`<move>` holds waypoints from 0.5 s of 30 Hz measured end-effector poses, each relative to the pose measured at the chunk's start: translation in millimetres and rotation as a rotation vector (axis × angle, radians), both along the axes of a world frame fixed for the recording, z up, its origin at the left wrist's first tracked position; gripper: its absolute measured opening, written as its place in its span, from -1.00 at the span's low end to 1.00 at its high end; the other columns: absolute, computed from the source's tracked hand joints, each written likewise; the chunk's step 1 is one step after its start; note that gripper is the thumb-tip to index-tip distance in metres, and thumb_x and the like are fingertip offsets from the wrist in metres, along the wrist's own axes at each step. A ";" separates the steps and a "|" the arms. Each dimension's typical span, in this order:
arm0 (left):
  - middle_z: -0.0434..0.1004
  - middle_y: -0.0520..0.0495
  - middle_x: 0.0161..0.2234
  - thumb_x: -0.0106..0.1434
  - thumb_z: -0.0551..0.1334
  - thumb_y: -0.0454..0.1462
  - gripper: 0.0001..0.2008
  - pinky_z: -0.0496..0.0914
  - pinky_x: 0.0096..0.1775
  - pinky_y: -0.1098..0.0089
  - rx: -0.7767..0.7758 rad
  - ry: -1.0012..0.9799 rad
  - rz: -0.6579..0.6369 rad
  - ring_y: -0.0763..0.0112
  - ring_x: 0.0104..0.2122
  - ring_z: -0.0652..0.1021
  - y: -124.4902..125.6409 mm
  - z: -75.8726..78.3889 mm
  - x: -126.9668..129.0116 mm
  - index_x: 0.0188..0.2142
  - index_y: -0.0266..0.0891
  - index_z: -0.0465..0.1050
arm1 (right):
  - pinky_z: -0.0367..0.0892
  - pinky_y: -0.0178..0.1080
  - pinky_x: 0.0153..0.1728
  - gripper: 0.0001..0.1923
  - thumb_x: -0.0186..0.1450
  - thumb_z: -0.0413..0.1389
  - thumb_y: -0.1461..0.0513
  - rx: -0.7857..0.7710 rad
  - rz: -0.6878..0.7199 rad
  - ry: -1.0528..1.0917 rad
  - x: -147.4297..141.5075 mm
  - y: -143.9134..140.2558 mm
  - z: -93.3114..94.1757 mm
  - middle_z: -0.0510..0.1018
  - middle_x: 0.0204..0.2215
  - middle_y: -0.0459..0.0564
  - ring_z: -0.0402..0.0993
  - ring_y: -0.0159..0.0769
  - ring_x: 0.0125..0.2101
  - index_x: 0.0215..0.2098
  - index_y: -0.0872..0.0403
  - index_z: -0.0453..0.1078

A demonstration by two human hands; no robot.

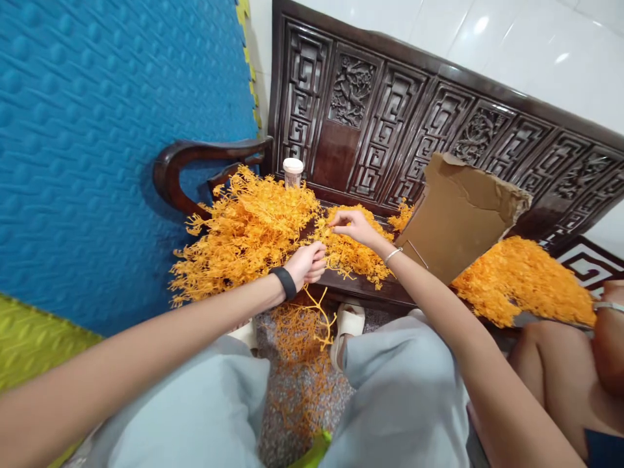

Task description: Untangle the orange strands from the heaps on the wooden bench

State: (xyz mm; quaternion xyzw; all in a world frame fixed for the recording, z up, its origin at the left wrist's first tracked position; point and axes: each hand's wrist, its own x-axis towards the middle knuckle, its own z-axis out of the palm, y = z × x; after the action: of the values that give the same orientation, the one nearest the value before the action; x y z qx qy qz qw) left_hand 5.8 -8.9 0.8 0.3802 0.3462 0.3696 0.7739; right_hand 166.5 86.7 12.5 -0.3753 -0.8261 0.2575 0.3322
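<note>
My left hand [305, 263] is closed in a fist on a branched orange-yellow plastic sprig [319, 315], whose thin stems hang below the fingers. To its right and slightly higher, my right hand [355, 227] has thumb and forefinger drawn together in a pinch; whatever lies between the fingertips is too small to make out. Under that hand lies a small heap of orange sprigs [363, 257] on the dark wooden bench [336, 279]. A bigger heap of sprigs [248, 227] rises left of both hands.
A white-lidded container [293, 172] stands behind the big heap. A torn cardboard piece [453, 214] leans at the right, beside another orange pile [526, 279]. Loose orange bits [302, 377] litter the floor. Another person's knee [550, 364] shows at far right. The bench has a carved back [341, 149].
</note>
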 end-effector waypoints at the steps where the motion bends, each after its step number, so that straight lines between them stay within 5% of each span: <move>1: -0.17 0.20 -0.88 0.24 -0.06 -0.29 -0.60 -0.21 -0.77 0.57 -0.011 -0.001 0.008 0.65 -0.87 -0.10 3.1 -2.4 2.6 -0.72 -0.20 -0.09 | 0.21 -0.34 -0.42 -0.93 -0.01 0.12 0.32 0.001 -0.012 -0.012 -0.2 3.8 -2.1 0.45 -0.57 -0.11 0.31 -0.46 -0.51 -0.52 0.19 0.39; 15: -0.17 0.18 -0.92 0.24 -0.11 -0.32 -0.61 -0.23 -0.75 0.54 -0.072 -0.085 0.196 0.63 -0.89 -0.07 41.7 -16.5 9.3 -0.71 -0.21 -0.14 | 0.16 -0.37 -0.43 -0.92 0.01 0.05 0.36 0.172 -0.068 -0.220 -33.9 66.6 -20.1 0.44 -0.54 -0.08 0.30 -0.44 -0.49 -0.50 0.20 0.37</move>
State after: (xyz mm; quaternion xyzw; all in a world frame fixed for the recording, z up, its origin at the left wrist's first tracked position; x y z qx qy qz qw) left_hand 15.1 32.8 -15.7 0.3006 0.3618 0.4468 0.7610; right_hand 132.6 153.2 -7.5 -0.3993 -0.8633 0.1319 0.2791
